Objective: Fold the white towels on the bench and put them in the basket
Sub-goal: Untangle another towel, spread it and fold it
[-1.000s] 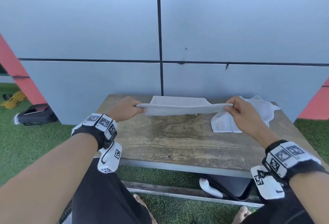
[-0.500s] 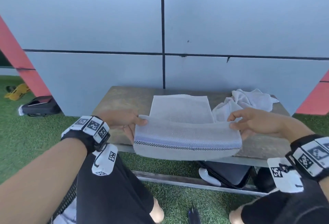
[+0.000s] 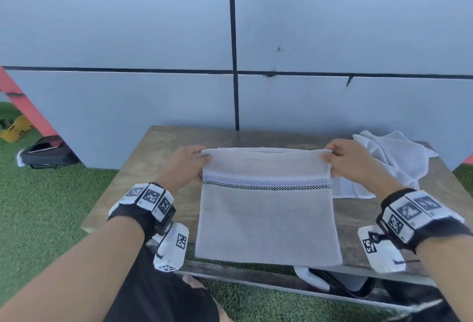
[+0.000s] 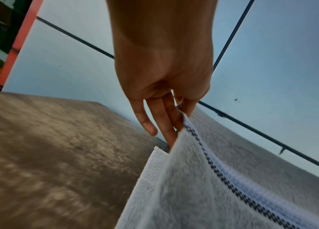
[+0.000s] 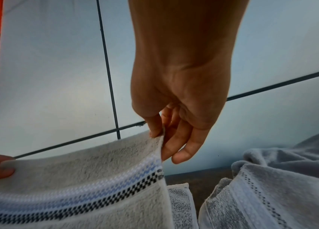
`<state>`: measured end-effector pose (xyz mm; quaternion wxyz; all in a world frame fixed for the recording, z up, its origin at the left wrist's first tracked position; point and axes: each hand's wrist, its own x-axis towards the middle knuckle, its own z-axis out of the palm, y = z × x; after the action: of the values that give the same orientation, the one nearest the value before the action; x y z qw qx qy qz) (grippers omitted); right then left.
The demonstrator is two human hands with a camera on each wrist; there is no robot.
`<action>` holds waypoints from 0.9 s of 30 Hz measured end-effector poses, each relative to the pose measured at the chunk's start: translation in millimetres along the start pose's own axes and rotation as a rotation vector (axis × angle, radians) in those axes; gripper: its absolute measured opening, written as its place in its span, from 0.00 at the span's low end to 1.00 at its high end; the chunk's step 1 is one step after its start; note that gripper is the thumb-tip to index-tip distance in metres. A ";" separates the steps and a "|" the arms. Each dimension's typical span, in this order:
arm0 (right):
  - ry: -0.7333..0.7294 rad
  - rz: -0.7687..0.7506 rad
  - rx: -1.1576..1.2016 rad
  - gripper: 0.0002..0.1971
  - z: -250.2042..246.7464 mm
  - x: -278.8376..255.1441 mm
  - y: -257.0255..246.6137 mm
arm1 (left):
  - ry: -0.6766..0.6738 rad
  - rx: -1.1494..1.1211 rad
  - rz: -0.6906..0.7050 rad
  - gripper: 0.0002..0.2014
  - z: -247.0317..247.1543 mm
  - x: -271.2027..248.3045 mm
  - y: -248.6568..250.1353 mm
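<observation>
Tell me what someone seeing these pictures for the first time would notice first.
First, the white towel with a blue and black checked stripe, held up by its top corners over the middle of the wooden bench, the left hand and right hand each pinching a corner. Next, the crumpled white towel lying at the bench's far right end. Behind everything stands a pale grey panelled wall.
</observation>
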<state>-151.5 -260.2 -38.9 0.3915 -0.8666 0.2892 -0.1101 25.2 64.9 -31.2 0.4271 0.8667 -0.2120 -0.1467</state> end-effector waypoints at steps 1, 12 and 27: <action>0.032 0.003 -0.048 0.08 3.8 12.6 -1.0 | 0.033 0.029 -0.007 0.08 2.8 12.8 -0.6; 0.094 0.095 -0.285 0.13 60.0 123.1 21.1 | 0.130 0.302 -0.188 0.15 45.3 127.5 -25.1; -0.036 0.024 -0.410 0.09 82.2 137.5 54.7 | -0.022 0.398 0.120 0.07 69.7 163.2 -54.3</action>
<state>-28.7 -319.1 -139.4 0.2130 -0.9266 0.3087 -0.0287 149.5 -33.2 -128.0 0.2532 0.9182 -0.2924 -0.0858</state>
